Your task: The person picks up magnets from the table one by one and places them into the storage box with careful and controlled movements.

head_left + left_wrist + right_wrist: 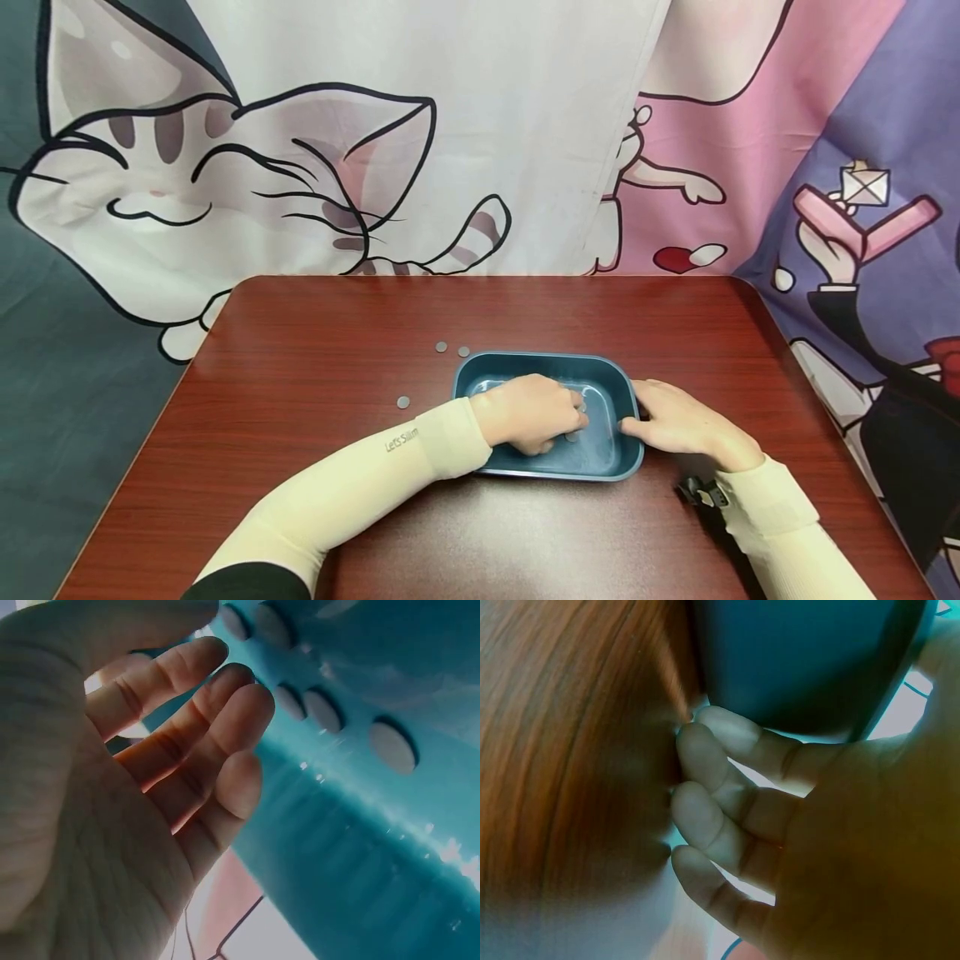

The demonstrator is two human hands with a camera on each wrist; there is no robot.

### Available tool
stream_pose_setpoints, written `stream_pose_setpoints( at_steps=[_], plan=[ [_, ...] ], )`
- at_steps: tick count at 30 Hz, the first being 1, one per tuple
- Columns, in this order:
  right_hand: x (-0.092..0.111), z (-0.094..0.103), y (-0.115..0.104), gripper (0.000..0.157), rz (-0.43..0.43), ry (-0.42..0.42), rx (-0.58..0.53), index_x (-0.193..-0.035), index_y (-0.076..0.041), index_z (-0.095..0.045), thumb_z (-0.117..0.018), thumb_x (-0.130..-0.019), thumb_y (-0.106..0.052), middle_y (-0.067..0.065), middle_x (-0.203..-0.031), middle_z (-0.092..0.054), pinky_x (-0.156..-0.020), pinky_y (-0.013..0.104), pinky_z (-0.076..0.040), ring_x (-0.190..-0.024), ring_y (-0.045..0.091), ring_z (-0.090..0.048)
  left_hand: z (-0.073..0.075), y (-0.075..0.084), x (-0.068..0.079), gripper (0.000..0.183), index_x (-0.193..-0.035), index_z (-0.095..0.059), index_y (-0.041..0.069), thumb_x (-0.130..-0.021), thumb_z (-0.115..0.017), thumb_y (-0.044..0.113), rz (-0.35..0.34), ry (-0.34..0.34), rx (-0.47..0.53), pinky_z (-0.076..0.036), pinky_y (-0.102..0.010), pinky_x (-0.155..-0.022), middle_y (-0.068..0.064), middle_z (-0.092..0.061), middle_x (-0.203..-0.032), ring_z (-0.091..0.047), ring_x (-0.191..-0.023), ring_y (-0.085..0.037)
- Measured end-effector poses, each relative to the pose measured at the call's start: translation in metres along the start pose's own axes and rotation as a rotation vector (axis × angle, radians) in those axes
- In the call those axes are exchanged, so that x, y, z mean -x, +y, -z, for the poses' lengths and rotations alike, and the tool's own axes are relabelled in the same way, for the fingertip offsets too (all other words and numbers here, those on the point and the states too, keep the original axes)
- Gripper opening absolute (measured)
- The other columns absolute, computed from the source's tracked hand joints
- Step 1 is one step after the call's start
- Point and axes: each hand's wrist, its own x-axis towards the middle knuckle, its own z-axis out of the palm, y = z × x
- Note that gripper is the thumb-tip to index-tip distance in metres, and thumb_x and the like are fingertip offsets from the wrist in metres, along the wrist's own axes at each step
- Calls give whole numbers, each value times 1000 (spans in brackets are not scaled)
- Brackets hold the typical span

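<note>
A blue rectangular tray (551, 475) stands on the table with several small grey coins (392, 745) on its floor. Over the tray's middle is my left hand (531, 414), fingers loosely bent and fingertips close to the coins. In the left wrist view no coin shows between those fingers (191, 742); the thumb tip is partly cut off. At the tray's right end, my right hand (686, 423) holds the wall, its thumb over the rim and the other fingers outside. The right fingertips (697, 814) rest by the tabletop in the right wrist view.
Three loose coins lie on the brown wooden table (315, 350) left of and behind the tray: a near one (403, 402), a far one (441, 347) and one by the rim (463, 352). A printed cartoon curtain (525, 167) hangs behind the table's far edge.
</note>
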Motion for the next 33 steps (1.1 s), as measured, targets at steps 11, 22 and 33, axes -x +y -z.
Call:
stream_pose_setpoints(
  at_steps=[11, 22, 33],
  plan=[
    [0, 0, -1, 21, 0, -5, -6, -111, -20, -69, -71, -91, -26, -12, -97, -68, -87, 38, -54, -93, 8, -61, 18, -7, 21, 63, -136, -60, 21, -94, -59, 69, 36, 82, 35, -54, -27, -92, 5, -61, -122, -61, -108, -12],
    [-1, -1, -1, 28, 3, 2, 8, -117, -16, -70, -72, -91, -26, -9, -101, -70, -91, 45, -55, -96, 12, -63, 27, -20, 55, 83, -152, -50, 21, -90, -58, 76, 143, 150, 185, -41, -41, -119, -3, -45, -160, -45, -146, -21],
    [1, -1, -1, 34, -6, 22, 22, -121, -12, -69, -72, -90, -27, -4, -107, -72, -96, 50, -53, -102, 19, -63, 10, -39, 108, 95, -161, -37, 24, -86, -62, 77, 281, 237, 291, -34, -48, -124, -5, -33, -169, -36, -154, -27]
  ],
)
